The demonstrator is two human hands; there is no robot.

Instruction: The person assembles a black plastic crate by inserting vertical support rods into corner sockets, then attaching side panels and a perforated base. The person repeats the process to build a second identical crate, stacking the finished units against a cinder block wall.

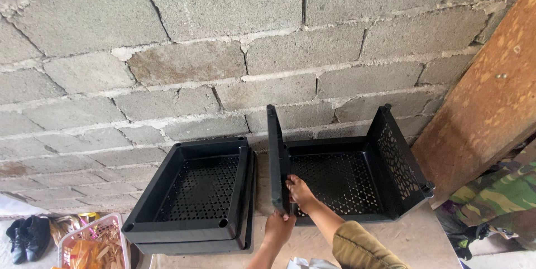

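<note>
Black perforated plastic fills the middle of the scene: the right hand (300, 191) closes its fingers on the near lower edge of an upright side panel (274, 157), pinching it where it meets the open crate (346, 182). The left hand (279, 227) wraps around the same panel's near bottom corner, just below the right hand, forearm rising from the near edge. The right arm, in an olive sleeve (360, 249), slants in from the near right. The crate sits on a pale table (424, 241) against a grey block wall (223, 51), its right panel (399, 160) leaning outward. Left of it, just beside, lies a stack of flat black trays (195, 196). Far left and lower stand a pink basket (95, 241) and black shoes (28, 235); a brown board (491, 90) leans at right
</note>
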